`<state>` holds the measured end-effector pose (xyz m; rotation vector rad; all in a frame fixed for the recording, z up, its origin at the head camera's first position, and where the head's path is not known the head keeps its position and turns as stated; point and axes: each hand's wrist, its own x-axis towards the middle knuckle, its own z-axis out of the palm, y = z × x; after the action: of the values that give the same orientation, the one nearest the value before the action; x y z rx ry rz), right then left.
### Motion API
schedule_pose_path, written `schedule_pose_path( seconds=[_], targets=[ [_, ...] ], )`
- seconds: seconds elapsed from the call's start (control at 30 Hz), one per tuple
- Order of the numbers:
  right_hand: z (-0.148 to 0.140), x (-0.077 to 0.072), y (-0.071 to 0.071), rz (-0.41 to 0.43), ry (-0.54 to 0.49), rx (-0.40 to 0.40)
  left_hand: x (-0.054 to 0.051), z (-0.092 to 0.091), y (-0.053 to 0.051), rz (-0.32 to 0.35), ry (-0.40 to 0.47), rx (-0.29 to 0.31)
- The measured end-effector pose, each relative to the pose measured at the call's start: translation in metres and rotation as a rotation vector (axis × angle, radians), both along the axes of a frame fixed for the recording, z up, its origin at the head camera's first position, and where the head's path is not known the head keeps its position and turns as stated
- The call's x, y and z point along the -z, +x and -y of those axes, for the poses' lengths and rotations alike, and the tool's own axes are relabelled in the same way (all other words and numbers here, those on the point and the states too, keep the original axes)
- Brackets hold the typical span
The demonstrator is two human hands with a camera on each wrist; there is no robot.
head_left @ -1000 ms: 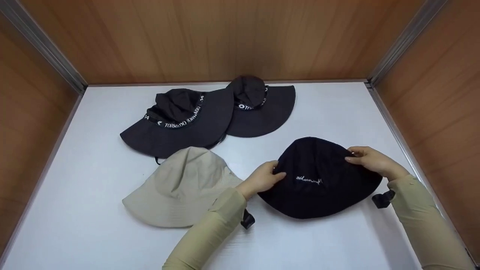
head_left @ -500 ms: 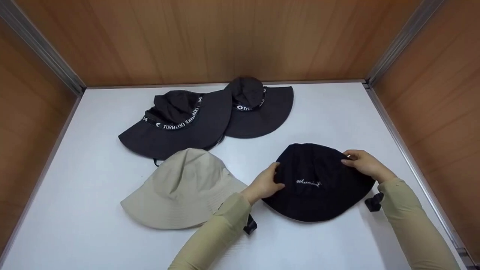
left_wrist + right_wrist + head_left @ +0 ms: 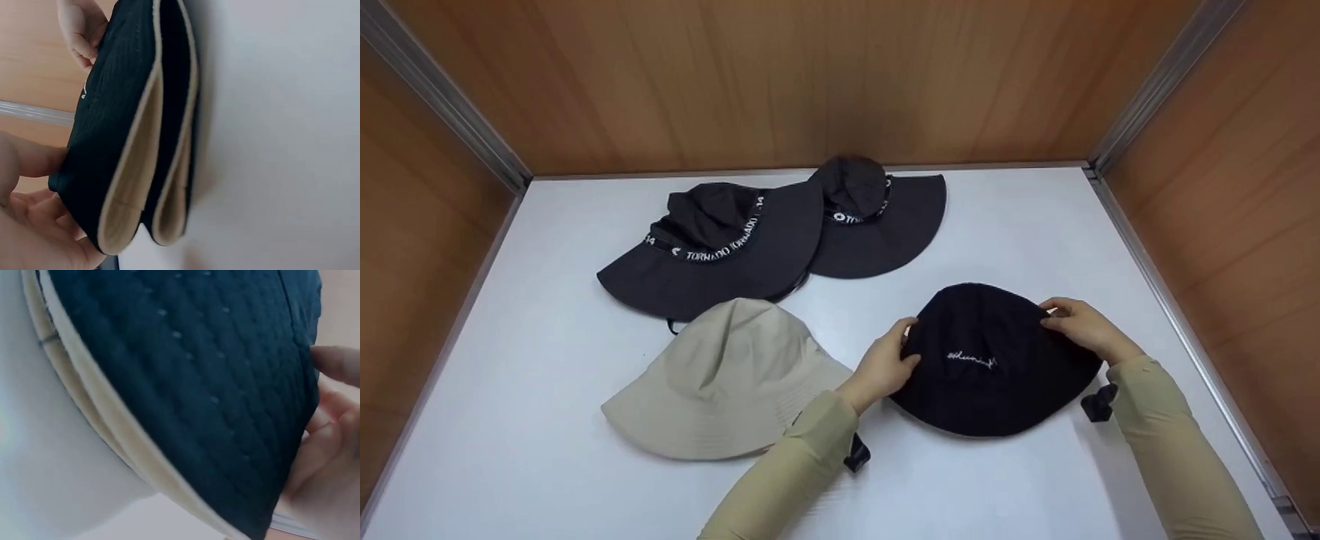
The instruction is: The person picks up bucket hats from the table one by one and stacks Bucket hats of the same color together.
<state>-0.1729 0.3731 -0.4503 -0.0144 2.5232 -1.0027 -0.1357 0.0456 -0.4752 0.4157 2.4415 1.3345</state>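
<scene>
A black bucket hat (image 3: 990, 390) with white script stitched on its front is held between both hands at the right of the head view. My left hand (image 3: 880, 367) pinches its left side, thumb in front and fingers behind. On the opposite side my right hand (image 3: 1084, 326) grips it in the same way. In the left wrist view the folded brim (image 3: 132, 163) shows a beige inner side, with its edge facing the white tabletop. Stitch rows run across the hat's brim (image 3: 185, 382) in the right wrist view, with the right thumb (image 3: 340, 363) on its edge.
A beige bucket hat (image 3: 727, 390) lies left of the left forearm. Behind it are two dark brimmed hats, one (image 3: 720, 277) overlapping the other (image 3: 877, 244). Wooden panels (image 3: 810, 82) enclose the white table (image 3: 510, 360) at the back and both sides.
Both hands have carried the black hat slightly left, and its top dipped a little, then rose slightly. The grip on both sides stays. The other hats have not been moved.
</scene>
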Motion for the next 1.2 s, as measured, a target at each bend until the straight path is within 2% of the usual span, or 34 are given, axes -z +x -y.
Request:
schedule_pose_path(
  seconds=[0.2, 0.3, 0.5, 0.67, 0.97, 1.2],
  targets=[
    [0.000, 0.012, 0.000, 0.006, -0.005, 0.015, 0.012, 0.002, -0.001, 0.028, -0.041, -0.041],
    [0.002, 0.016, 0.000, -0.014, 0.013, 0.019, 0.014, 0.002, -0.001, 0.016, -0.078, -0.057],
    [0.009, 0.022, -0.002, -0.117, 0.133, -0.005, 0.013, 0.002, -0.003, 0.002, -0.152, -0.060],
    [0.009, 0.029, 0.002, -0.202, 0.181, -0.011, 0.015, 0.003, 0.000, -0.022, -0.138, -0.049],
    [0.009, 0.026, 0.008, -0.290, 0.186, -0.006, 0.001, 0.019, 0.008, -0.013, -0.151, -0.010],
    [0.017, 0.015, 0.018, -0.379, 0.188, -0.044, -0.019, 0.051, 0.019, -0.108, -0.259, 0.001]
  ],
)
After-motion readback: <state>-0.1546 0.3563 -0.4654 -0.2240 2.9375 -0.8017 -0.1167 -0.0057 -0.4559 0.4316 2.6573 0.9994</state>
